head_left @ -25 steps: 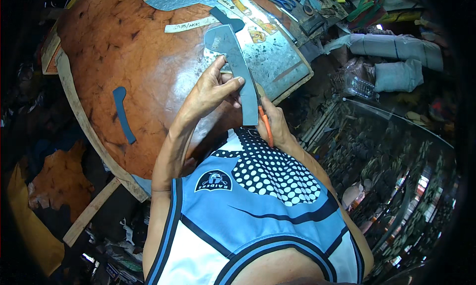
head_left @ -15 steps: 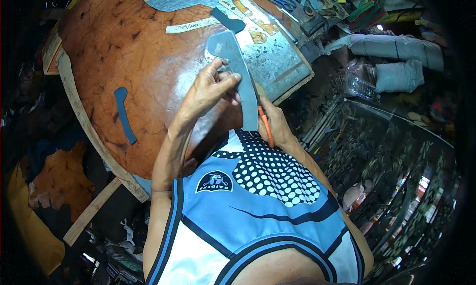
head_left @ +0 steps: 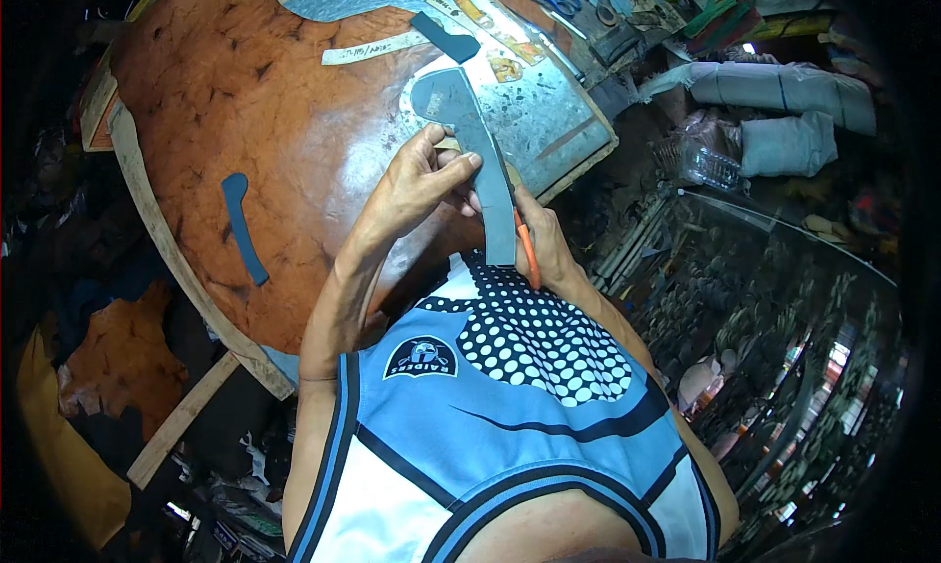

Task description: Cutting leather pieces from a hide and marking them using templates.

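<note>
- Grey strip (head_left: 478, 137): held up above the near right part of the brown hide (head_left: 225, 102), rounded lobe at the far left, straight end nearest the body.
- Left hand (head_left: 431, 176): thumb pressed on the strip's left edge, some fingers curled under it; pinching at mid-length. Exact fingertip contact beneath is hidden.
- Right hand (head_left: 549, 244): closed around orange-handled scissors (head_left: 526, 249) at the strip's right edge. Most fingers hidden; cannot tell how far the blades are parted.
- Handling (judged): light, thin sheet; bendy yet firm enough to stand out flat from one pinch. Smooth face may slip a little; not brittle, though a thin edge could nick or crease.
- Best hold (judged): left edge at mid-length, thumb above and fingers below, clear of the blades; far lobe is broad enough for a second hold.
</note>
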Demonstrator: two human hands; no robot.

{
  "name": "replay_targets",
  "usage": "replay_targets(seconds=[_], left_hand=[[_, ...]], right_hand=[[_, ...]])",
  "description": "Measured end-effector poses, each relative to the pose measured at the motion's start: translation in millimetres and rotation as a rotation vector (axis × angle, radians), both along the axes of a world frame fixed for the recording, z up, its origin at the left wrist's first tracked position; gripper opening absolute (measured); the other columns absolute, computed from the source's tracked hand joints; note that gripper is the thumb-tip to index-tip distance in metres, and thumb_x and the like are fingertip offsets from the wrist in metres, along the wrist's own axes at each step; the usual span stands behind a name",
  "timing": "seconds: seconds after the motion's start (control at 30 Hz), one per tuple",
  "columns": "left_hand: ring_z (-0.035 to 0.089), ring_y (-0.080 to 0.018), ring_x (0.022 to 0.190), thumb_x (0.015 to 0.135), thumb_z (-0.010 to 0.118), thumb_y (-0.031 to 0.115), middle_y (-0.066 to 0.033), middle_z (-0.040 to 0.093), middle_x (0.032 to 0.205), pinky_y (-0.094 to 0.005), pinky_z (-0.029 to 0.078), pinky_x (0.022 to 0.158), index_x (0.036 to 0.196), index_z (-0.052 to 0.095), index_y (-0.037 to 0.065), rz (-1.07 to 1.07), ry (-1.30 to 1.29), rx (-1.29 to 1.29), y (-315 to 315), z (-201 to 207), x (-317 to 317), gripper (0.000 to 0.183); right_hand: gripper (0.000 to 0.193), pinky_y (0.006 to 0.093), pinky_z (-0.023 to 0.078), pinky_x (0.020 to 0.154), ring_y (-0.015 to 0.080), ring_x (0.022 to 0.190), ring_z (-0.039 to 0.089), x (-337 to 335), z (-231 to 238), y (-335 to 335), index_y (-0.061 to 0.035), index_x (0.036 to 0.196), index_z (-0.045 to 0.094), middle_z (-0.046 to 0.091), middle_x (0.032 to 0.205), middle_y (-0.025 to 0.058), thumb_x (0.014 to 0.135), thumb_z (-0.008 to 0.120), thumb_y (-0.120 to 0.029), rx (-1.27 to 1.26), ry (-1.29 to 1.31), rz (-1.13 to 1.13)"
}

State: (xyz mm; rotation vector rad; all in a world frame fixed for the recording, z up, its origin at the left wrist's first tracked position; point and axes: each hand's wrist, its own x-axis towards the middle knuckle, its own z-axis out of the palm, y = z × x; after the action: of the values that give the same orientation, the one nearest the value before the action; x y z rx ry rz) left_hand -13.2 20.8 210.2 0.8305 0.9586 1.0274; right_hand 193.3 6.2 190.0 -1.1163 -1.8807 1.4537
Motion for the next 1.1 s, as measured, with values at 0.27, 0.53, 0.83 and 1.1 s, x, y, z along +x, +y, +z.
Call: replay_targets(seconds=[0.27,0.53,0.83,1.1], left_hand=[[0.068,-0.0171,0.064,0.094,0.061,0.015,-0.0110,0.064,0.078,-0.0256,0.056,0.053,0.110,0.048,-0.003,-0.022,0.028,-0.034,1,-1,-3,0.027],[0.067,-0.0159,0.064,0.094,0.063,0.020,-0.0122,0.067,0.080,-0.0259,0.056,0.053,0.108,0.050,-0.002,0.034,0.021,-0.013,7,-4,-7,0.029],[0.067,-0.0149,0.063,0.096,0.059,0.018,-0.0110,0.067,0.076,-0.0238,0.056,0.054,0.104,0.051,-0.005,-0.005,0.060,-0.013,-1,-2,1,0.025],[0.067,-0.0142,0.062,0.096,0.058,0.019,-0.0106,0.067,0.073,-0.0231,0.056,0.054,0.100,0.054,-0.004,-0.041,0.060,-0.008,0,-1,-1,0.023]], right_hand=[[0.029,0.0355,0.056,0.083,0.0313,0.098,0.069,1,-23,-2,0.0083,0.113,0.050,0.068,0.109,0.0228,0.084,0.046,0.006,-0.127,0.154,-0.035],[0.033,0.0366,0.056,0.076,0.0322,0.091,0.070,11,-54,-1,0.0058,0.115,0.050,0.068,0.101,0.0237,0.085,0.059,-0.004,-0.063,0.060,-0.032],[0.045,0.0365,0.054,0.088,0.0287,0.103,0.067,1,-12,0,0.0039,0.128,0.048,0.067,0.113,0.0192,0.090,0.062,-0.014,-0.051,0.047,0.000],[0.044,0.0332,0.054,0.089,0.0260,0.105,0.067,-3,-10,-5,0.0053,0.128,0.047,0.067,0.115,0.0182,0.089,0.063,-0.009,-0.152,0.139,-0.020]])
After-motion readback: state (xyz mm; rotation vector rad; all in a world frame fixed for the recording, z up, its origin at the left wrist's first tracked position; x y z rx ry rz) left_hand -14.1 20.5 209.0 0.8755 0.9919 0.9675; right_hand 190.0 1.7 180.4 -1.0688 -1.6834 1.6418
